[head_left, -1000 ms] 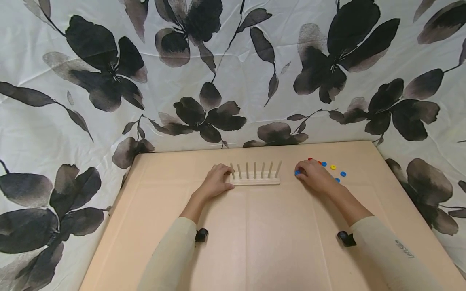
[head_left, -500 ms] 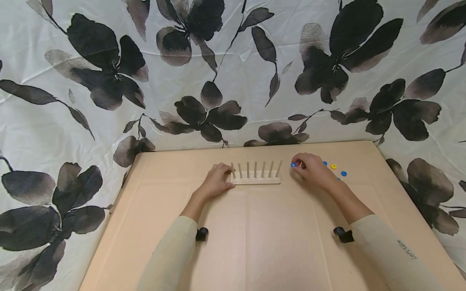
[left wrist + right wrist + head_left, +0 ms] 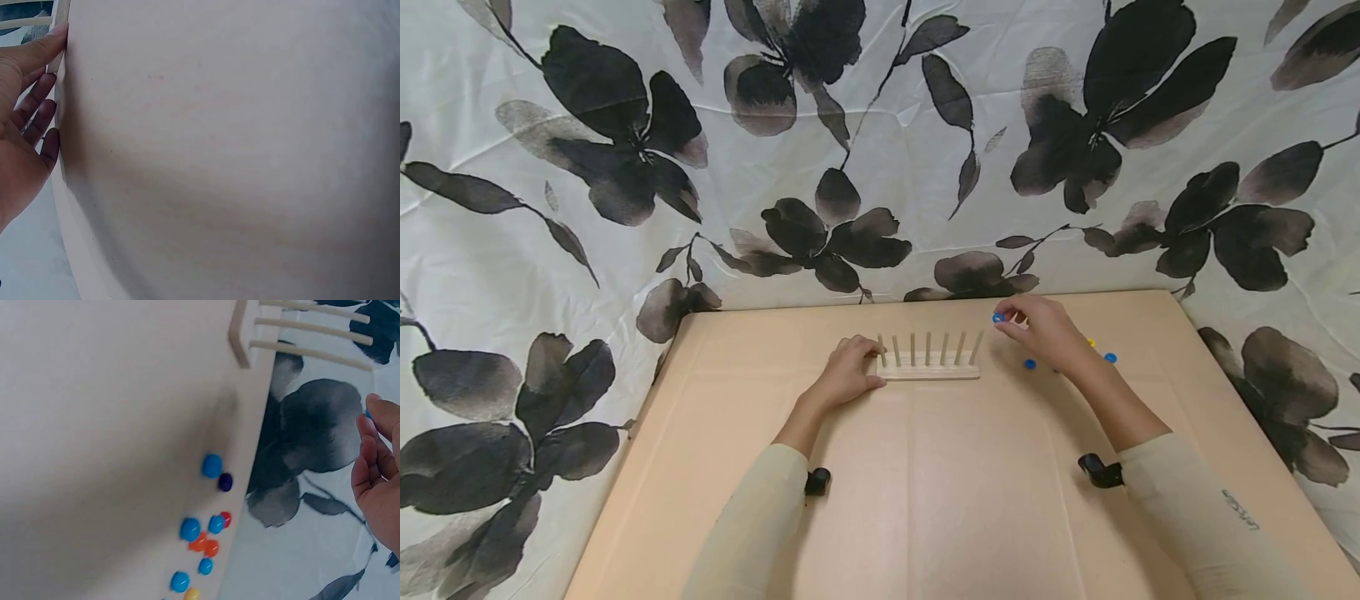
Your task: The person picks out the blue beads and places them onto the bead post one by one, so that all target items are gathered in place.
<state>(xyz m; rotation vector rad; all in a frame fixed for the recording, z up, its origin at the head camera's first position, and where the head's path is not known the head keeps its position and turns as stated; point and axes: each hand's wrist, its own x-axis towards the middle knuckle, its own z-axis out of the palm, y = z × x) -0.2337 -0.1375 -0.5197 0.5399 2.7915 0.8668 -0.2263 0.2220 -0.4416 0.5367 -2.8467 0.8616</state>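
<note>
A wooden stand with a row of upright pegs (image 3: 928, 373) sits near the back of the table. My left hand (image 3: 844, 372) grips its left end, thumb at the front edge; the left wrist view has that thumb (image 3: 47, 50) on the wood. My right hand (image 3: 1043, 329) is raised off the table, right of the pegs, pinching a small blue ring (image 3: 997, 317) between thumb and finger. In the right wrist view the fingers mostly cover this ring. The pegs carry no rings. Beneath the right hand another blue ring (image 3: 1030, 364) lies on the table.
Several loose blue, red, orange and yellow pieces and a dark purple one (image 3: 225, 482) lie on the table's right side, partly behind my right forearm in the head view. A flower-print cloth (image 3: 865, 150) hangs behind the table's back edge (image 3: 775, 312).
My right hand has lifted the blue ring off the table and moved it up and slightly left. A blue ring under the hand has come into view. My left hand stays on the stand.
</note>
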